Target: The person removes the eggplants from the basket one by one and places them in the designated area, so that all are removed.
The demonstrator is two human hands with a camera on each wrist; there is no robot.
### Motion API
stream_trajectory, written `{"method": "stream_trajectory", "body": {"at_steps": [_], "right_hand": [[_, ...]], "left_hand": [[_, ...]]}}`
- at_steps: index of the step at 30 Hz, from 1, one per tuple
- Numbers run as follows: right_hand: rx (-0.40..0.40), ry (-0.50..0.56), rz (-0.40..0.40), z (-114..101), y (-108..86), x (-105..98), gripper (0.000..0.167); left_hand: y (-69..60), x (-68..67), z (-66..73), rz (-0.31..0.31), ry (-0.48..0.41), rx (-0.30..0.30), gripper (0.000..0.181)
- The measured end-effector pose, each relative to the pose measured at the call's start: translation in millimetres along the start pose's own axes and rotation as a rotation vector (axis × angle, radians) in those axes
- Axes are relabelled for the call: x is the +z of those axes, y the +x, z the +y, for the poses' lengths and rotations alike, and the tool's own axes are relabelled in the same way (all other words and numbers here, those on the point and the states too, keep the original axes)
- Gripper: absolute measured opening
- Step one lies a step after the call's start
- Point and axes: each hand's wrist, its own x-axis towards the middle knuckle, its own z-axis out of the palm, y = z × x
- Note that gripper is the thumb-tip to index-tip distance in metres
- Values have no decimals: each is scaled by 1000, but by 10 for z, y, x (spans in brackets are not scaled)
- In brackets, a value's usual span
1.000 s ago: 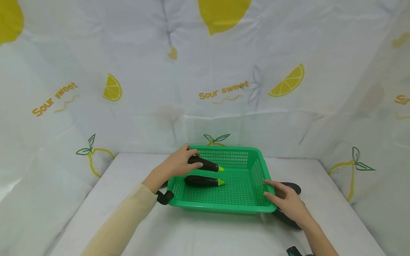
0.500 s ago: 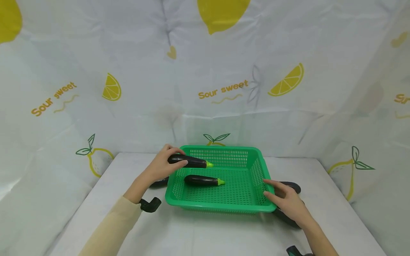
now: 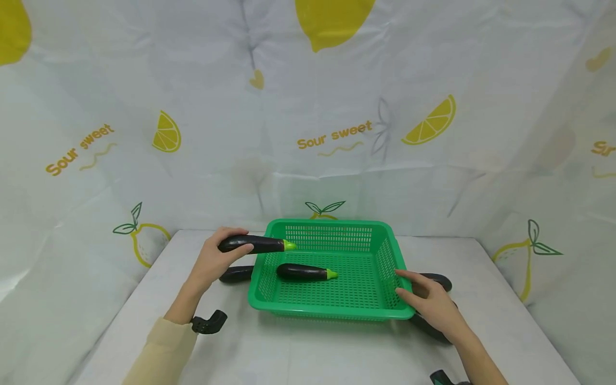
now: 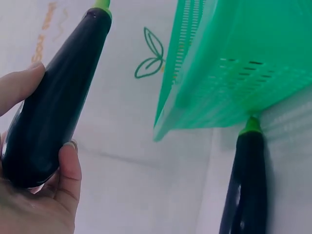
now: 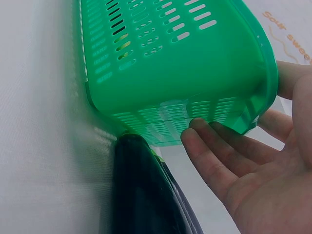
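Observation:
In the head view my left hand [image 3: 212, 262] grips a dark purple eggplant [image 3: 252, 244] by its thick end, above the left rim of the green plastic basket [image 3: 337, 312]. The fingers and thumb wrap that eggplant [image 4: 63, 92] in the left wrist view, its green stem pointing away. Inside the basket lies a second eggplant [image 3: 303, 272]. My right hand [image 3: 435, 307] holds the basket's right rim, thumb and fingers on either side of it. The right wrist view shows several fingertips [image 5: 200, 141] against the outer wall.
Left of the basket another eggplant [image 3: 237, 274] lies on the white table [image 3: 289, 353], its stem end near the basket. More eggplants [image 3: 438, 280] lie on the right, partly behind the right hand. A lemon-print sheet [image 3: 231, 133] hangs behind the table.
My left hand has carried its eggplant leftward, from over the basket's inside to its left rim. The eggplant on the table at left has come into view. My right hand stays put.

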Motion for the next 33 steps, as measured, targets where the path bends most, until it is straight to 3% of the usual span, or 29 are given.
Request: {"method": "stream_trajectory", "body": {"at_steps": [9,18,25,33], "right_hand": [[2,-39,12,2,7,6,57],[3,-39,11,-15,8,17,57],[7,-36,16,-26,3,15,57],[12,-28,20,-39,1,24,56]], "left_hand": [[-209,-173,-166,141,15,-66,49],[-410,-320,-402,246,72,-193,53],[-514,-382,-609,255,98,-274,59],[-639,-395,-821,193,130,-365,67]]}}
